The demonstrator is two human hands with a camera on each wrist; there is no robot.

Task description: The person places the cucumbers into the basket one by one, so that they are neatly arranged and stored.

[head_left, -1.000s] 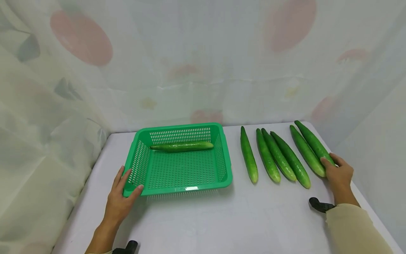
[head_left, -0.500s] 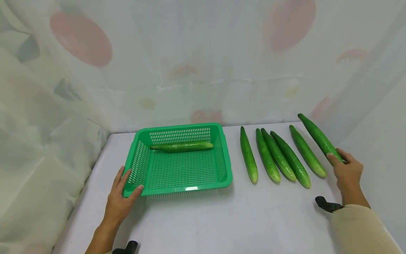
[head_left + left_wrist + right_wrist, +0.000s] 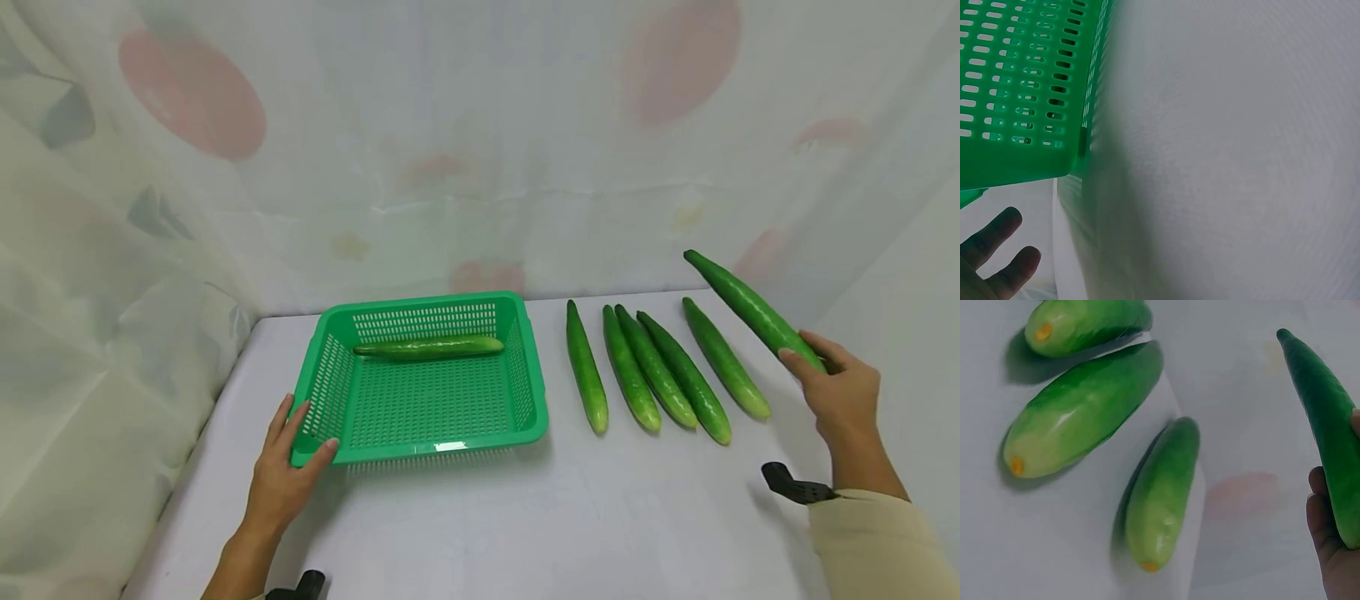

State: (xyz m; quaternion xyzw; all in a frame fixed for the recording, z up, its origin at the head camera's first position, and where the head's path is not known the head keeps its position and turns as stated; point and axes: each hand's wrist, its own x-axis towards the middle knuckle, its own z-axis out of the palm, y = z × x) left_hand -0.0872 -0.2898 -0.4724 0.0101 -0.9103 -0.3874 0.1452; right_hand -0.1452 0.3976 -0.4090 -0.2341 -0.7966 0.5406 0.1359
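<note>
A long green cucumber (image 3: pixel 752 309) is gripped by its near end in my right hand (image 3: pixel 846 390), raised at the right side of the table with its dark tip pointing far left. The right wrist view shows fingers and thumb around it. My left hand (image 3: pixel 279 485) lies at the near left corner of a green plastic basket (image 3: pixel 375 454), fingers spread along the left rim and thumb at the front rim. Inside the basket, one cucumber (image 3: pixel 427 348) lies crosswise near the back wall. Several more cucumbers (image 3: pixel 657 367) lie side by side between the basket and my right hand.
A white cloth covers the table (image 3: pixel 480 525). Behind it hangs a pale curtain (image 3: pixel 480 167) with faded red prints, and more patterned fabric (image 3: pixel 97 375) borders the left side. A black wrist mount (image 3: pixel 797 485) sticks out from my right wrist.
My right hand has lifted the rightmost cucumber off the table, away from its neighbour, and carried it up and to the right. The left hand and the basket have stayed put.
</note>
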